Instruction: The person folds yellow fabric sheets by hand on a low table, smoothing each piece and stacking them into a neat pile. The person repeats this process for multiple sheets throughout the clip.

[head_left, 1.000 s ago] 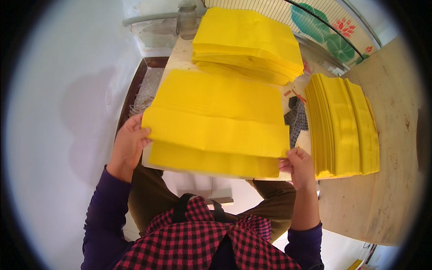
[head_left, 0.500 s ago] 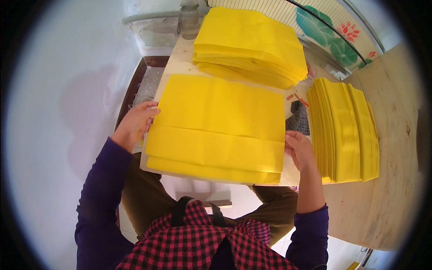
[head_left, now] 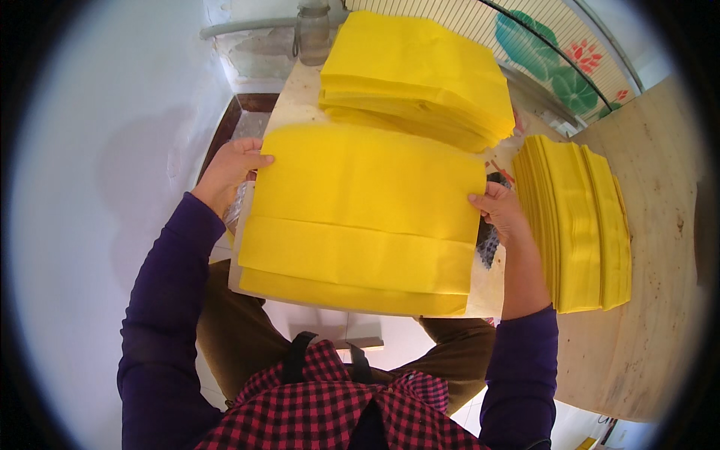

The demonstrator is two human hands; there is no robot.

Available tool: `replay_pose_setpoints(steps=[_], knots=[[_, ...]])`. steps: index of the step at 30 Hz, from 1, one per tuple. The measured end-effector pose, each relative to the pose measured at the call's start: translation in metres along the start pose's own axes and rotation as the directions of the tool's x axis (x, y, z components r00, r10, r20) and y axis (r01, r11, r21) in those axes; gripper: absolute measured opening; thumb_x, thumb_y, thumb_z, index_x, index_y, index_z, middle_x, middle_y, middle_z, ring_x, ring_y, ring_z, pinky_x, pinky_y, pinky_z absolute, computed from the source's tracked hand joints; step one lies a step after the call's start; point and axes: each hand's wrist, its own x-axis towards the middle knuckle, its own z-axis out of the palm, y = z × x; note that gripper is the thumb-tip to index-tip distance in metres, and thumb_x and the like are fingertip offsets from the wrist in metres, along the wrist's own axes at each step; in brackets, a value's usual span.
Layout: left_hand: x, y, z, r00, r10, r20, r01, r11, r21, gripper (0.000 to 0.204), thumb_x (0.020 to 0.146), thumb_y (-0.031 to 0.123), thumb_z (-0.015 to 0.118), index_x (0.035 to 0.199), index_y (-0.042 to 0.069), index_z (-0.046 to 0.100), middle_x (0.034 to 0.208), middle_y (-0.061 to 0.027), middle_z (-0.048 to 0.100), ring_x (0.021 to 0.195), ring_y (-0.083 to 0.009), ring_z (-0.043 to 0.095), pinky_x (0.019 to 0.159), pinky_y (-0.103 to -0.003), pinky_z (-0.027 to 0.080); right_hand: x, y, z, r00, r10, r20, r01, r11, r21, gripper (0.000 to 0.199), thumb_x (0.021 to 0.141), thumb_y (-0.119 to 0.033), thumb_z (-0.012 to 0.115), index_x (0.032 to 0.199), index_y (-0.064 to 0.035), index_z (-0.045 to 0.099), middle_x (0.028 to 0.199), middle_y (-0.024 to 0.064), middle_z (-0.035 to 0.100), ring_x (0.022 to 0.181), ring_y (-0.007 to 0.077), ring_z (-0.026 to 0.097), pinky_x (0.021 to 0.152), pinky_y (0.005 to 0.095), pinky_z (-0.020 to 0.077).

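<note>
A wide yellow fabric-like sheet (head_left: 367,180) is in front of me, with a crosswise fold line and a lower flap. My left hand (head_left: 234,171) pinches its left edge, thumb on top. On the opposite edge my right hand (head_left: 501,210) grips the sheet between thumb and fingers. The sheet's far edge looks slightly raised and blurred. Under its near side another yellow layer (head_left: 345,295) shows on the wooden table (head_left: 491,292). The fingertips behind the sheet are hidden.
Beyond the sheet lies a tall stack of yellow sheets (head_left: 420,67). A second stack of folded yellow pieces (head_left: 574,225) stands to the right. A dark grey textured cloth (head_left: 489,244) is beside my right hand. At the back left stands a clear bottle (head_left: 313,34); a wall (head_left: 112,225) borders the left.
Both hands have slid farther up the sheet's sides, and each thumb now lies over an edge. The sheet's far edge has lifted. The grey cloth is now partly covered.
</note>
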Motion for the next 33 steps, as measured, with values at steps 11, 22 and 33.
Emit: replay_pose_setpoints(steps=[11, 22, 33], knots=[[0.011, 0.009, -0.008, 0.992, -0.12, 0.044, 0.109, 0.973, 0.205, 0.011, 0.083, 0.008, 0.065, 0.092, 0.003, 0.067, 0.07, 0.0023, 0.061, 0.046, -0.005, 0.042, 0.042, -0.02, 0.029, 0.013, -0.008, -0.003, 0.985, 0.116, 0.131, -0.121, 0.992, 0.032, 0.013, 0.08, -0.009, 0.069, 0.088, -0.0006, 0.066, 0.061, -0.0034, 0.052, 0.044, 0.0049, 0.033, 0.041, 0.0223, 0.0222], [0.002, 0.015, -0.006, 0.996, -0.082, 0.024, 0.077, 0.982, 0.174, 0.014, 0.086, 0.005, 0.062, 0.099, 0.001, 0.066, 0.084, -0.0044, 0.067, 0.059, -0.0076, 0.059, 0.056, -0.02, 0.048, 0.002, -0.014, 0.004, 0.999, 0.046, 0.021, -0.045, 0.998, -0.04, 0.012, 0.082, -0.007, 0.066, 0.092, 0.0008, 0.064, 0.069, 0.0022, 0.061, 0.046, 0.0063, 0.05, 0.038, 0.0195, 0.0338], [-0.055, -0.025, -0.007, 0.906, 0.412, 0.094, -0.42, 0.902, 0.098, 0.016, 0.083, -0.007, 0.059, 0.097, -0.003, 0.067, 0.103, -0.0113, 0.067, 0.091, -0.0163, 0.064, 0.084, -0.026, 0.051, -0.043, 0.011, 0.014, 0.973, -0.225, -0.058, 0.231, 0.965, 0.128, 0.011, 0.085, -0.001, 0.062, 0.095, 0.0008, 0.065, 0.084, 0.0069, 0.066, 0.066, 0.0112, 0.062, 0.059, 0.022, 0.0481]])
